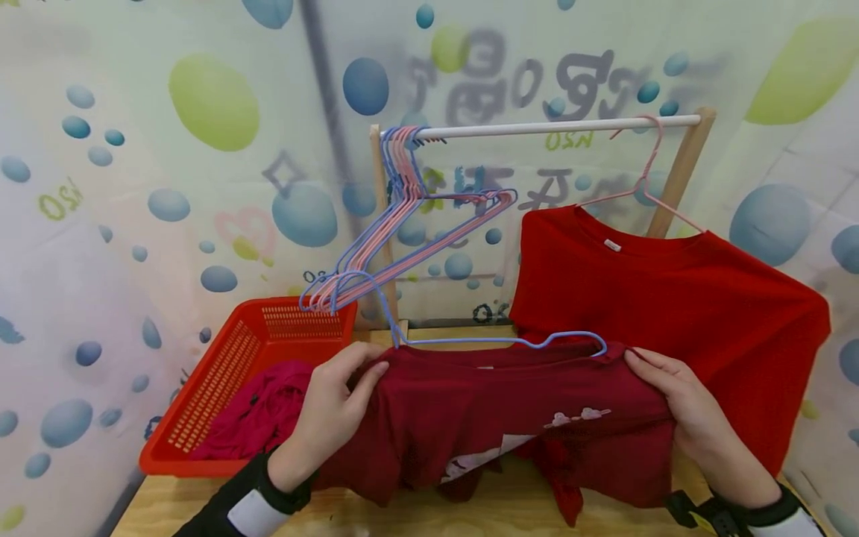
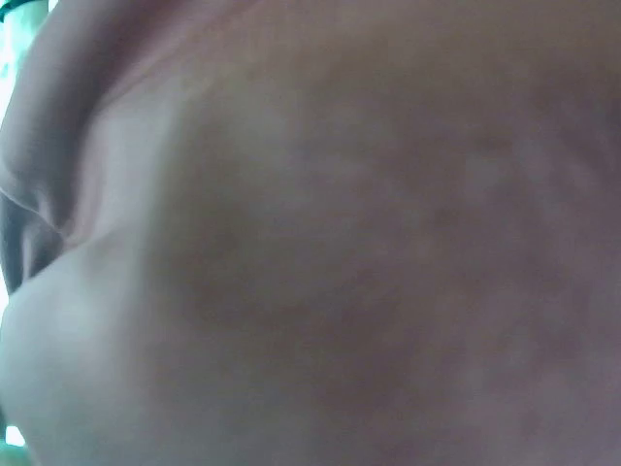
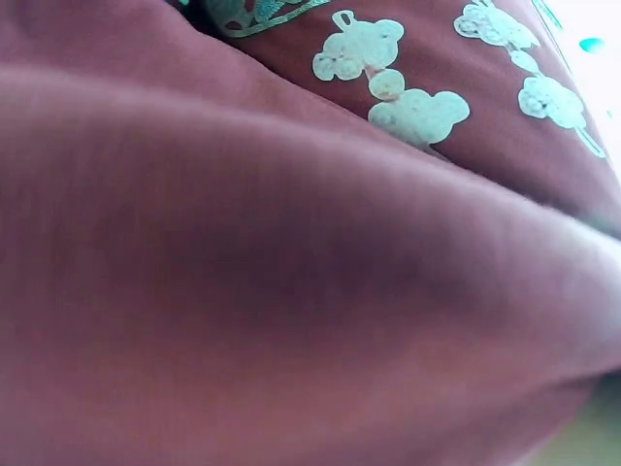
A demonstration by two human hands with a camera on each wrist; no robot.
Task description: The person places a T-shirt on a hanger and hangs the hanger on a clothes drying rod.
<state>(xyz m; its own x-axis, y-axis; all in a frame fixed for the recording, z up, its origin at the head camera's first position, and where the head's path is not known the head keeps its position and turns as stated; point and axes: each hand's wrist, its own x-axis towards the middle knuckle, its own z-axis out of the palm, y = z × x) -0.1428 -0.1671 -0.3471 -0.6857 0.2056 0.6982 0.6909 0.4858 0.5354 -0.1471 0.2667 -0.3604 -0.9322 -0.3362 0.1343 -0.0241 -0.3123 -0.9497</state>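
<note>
A dark red shirt (image 1: 483,399) with a white print is stretched between both hands above the table. My left hand (image 1: 332,410) pinches it at one shoulder between thumb and fingers. At the opposite shoulder, my right hand (image 1: 691,406) grips the cloth, thumb on the near side. A blue hanger (image 1: 463,341) lies along the neckline, its hook tilted up to the left; its lower part is hidden by the cloth. Blurred cloth fills most of the left wrist view. White bear-shaped prints (image 3: 419,116) show on the shirt in the right wrist view.
An orange-red basket (image 1: 191,388) at the left holds crumpled magenta clothing (image 1: 268,406). Behind stands a rack with a white rail (image 1: 523,128), several blue and pink hangers (image 1: 403,216) bunched at its left. A bright red shirt (image 1: 644,298) hangs from a pink hanger (image 1: 647,175) at the right.
</note>
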